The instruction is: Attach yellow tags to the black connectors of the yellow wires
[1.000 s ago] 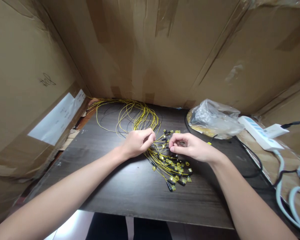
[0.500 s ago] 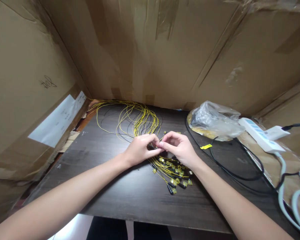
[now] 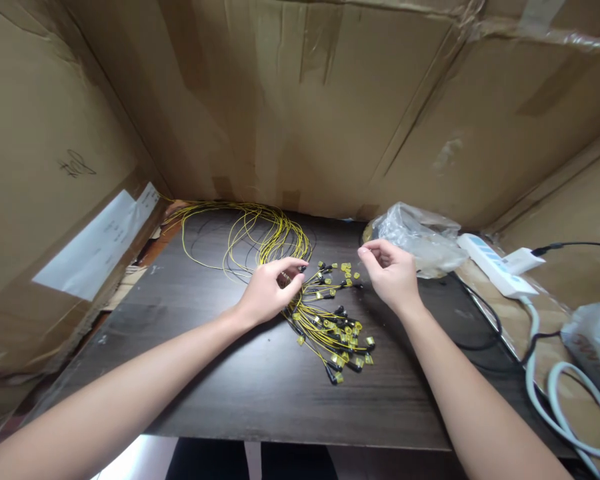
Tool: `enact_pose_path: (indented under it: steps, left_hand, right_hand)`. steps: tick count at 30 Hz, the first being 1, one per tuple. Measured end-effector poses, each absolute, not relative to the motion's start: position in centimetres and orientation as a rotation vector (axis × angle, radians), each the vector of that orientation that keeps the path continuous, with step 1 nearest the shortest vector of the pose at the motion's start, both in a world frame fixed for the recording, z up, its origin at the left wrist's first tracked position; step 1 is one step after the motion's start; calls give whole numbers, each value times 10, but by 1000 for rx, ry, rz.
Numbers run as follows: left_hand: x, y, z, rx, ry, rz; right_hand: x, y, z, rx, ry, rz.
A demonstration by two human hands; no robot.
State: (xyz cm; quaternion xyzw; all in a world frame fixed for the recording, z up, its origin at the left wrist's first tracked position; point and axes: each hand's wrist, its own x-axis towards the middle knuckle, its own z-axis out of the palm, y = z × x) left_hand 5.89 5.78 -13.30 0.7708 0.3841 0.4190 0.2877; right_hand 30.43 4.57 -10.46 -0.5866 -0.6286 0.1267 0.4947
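A bundle of thin yellow cables (image 3: 273, 233) lies coiled on the dark wooden table (image 3: 260, 380); their black connector ends with small yellow tags (image 3: 343, 333) fan out toward me. My left hand (image 3: 270, 290) rests on the bundle and pinches one black connector between thumb and forefinger. My right hand (image 3: 393, 273) hovers to the right of the tags, near a clear plastic bag (image 3: 420, 233), fingertips pinched together; I cannot tell whether anything is between them.
Cardboard walls (image 3: 300, 100) enclose the table at the back and both sides. A white power strip (image 3: 495, 267) with a white cable (image 3: 555, 400) and a black cord (image 3: 485, 320) lies at the right. A white bag (image 3: 597, 340) sits at the far right edge.
My hands had met over the connectors; now the right hand has pulled away to the right toward the plastic bag. The left hand stays on the bundle. The view shifted slightly.
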Motion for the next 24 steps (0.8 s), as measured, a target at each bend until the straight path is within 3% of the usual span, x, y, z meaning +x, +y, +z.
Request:
enact_pose_path:
  steps: [11, 17, 24]
  left_hand:
    - [52, 73, -134, 1977, 1159, 1235]
    - [57, 58, -126, 2047, 990, 1099]
    - [62, 49, -126, 1799, 918, 991]
  right_hand:
    - [321, 48, -103, -1655, -1759, 54]
    - [330, 49, -102, -1908, -2060, 140]
    - [329, 52, -110, -1822, -2176, 178]
